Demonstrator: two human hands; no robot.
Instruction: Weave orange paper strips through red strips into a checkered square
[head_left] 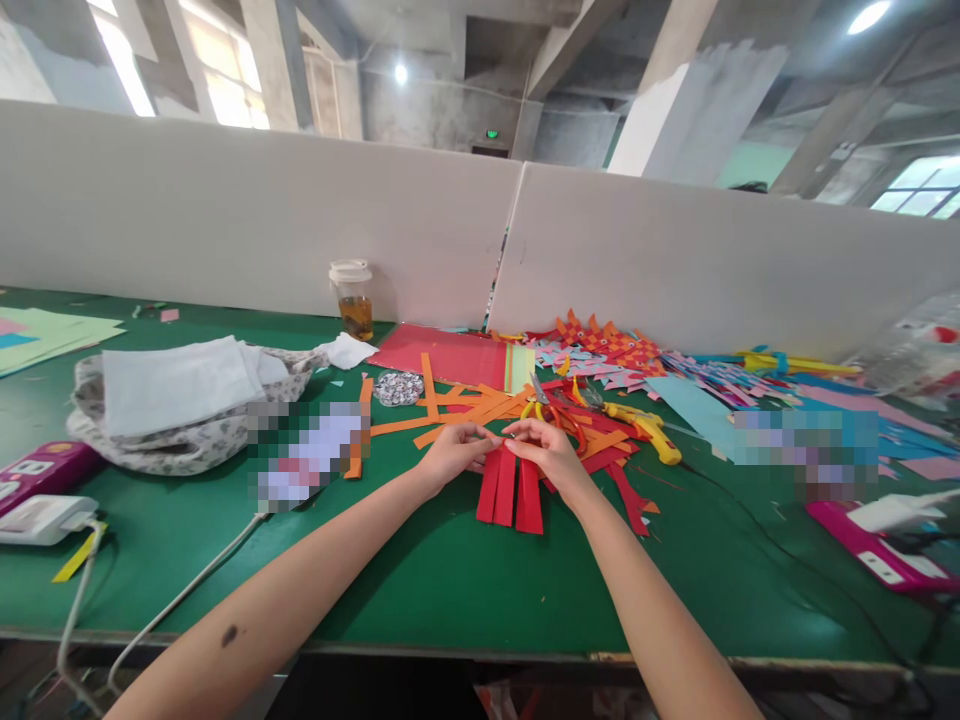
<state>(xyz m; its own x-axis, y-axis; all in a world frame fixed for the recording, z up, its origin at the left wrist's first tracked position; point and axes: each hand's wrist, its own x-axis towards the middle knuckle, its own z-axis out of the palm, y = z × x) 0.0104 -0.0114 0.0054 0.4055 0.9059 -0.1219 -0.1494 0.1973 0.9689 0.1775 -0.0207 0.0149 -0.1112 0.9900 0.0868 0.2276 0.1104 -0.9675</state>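
Observation:
Several red paper strips [505, 492] fan out toward me, their far ends pinched between my two hands. My left hand [459, 450] has its fingertips closed at the left of the strips' top. From the right, my right hand [550, 455] grips the same end with thumb and fingers. A small dark bit shows between the fingertips, too small to name. Orange paper strips [480, 408] lie crossed just beyond the hands. Scissors with yellow handles [534, 408] and a yellow glue gun [651, 428] rest close to my right hand.
Woven red-and-orange paper pieces [600, 345] are heaped at the back. A lidded cup of tea [352, 300] stands by the white partition [225, 210]. A cloth bag [180, 455], a blurred phone [311, 460] and power strips [885, 555] with cables flank the work spot on the green table [420, 600].

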